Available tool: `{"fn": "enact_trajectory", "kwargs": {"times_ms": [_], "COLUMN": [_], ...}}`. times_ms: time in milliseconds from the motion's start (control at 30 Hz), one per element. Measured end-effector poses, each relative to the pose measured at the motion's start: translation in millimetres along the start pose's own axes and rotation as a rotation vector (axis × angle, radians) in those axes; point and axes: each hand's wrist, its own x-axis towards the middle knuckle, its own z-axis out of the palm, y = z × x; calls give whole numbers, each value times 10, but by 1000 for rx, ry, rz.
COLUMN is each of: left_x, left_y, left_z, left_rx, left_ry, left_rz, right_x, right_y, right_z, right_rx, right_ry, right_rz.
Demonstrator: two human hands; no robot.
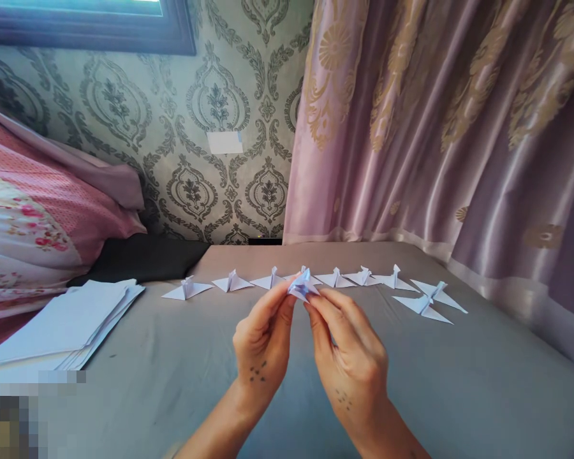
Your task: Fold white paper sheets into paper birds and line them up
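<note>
Above the middle of the bed, a small piece of folded white origami paper (303, 286) is pinched between both hands, its folds standing up in points. My left hand (266, 335) grips its left side with thumb and fingertips. On the opposite side, my right hand (348, 335) has its thumb and fingers closed on the paper's right edge. Behind them stretches a row of white origami cranes with spread wings, among them one at the left end (186, 290) and one at the right (423, 307). The held paper and fingers partly cover a crane in the middle.
A stack of white paper sheets (62, 325) lies at the left on the grey bed sheet (182, 363). Beyond it are a black cloth (143, 258) and pink floral bedding (38, 217). A patterned wall (172, 127) and a draped curtain (411, 127) border the bed.
</note>
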Motion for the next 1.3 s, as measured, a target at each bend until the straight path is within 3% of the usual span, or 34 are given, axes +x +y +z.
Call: {"fn": "enact_trajectory", "kwargs": {"times_ms": [167, 333, 767, 867, 1000, 1133, 1300], "left_x": [8, 27, 102, 160, 216, 248, 257], "left_y": [-17, 18, 32, 74, 101, 76, 83], "left_z": [-21, -30, -158, -199, -208, -175, -154], "left_rx": [21, -11, -57, -105, -196, -245, -227], "left_ry": [-3, -31, -209, -269, -318, -322, -339], "left_rz": [12, 53, 186, 103, -132, -330, -425], "right_x": [-4, 46, 146, 193, 224, 225, 247], "right_y": [4, -13, 11, 45, 94, 122, 100], "right_z": [16, -34, -135, -192, -230, -202, -190], "right_rx": [-7, 59, 149, 195, 368, 424, 440], "right_ry": [124, 43, 34, -34, -212, -250, -282], "right_rz": [36, -83, -95, -53, 101, 285, 359]}}
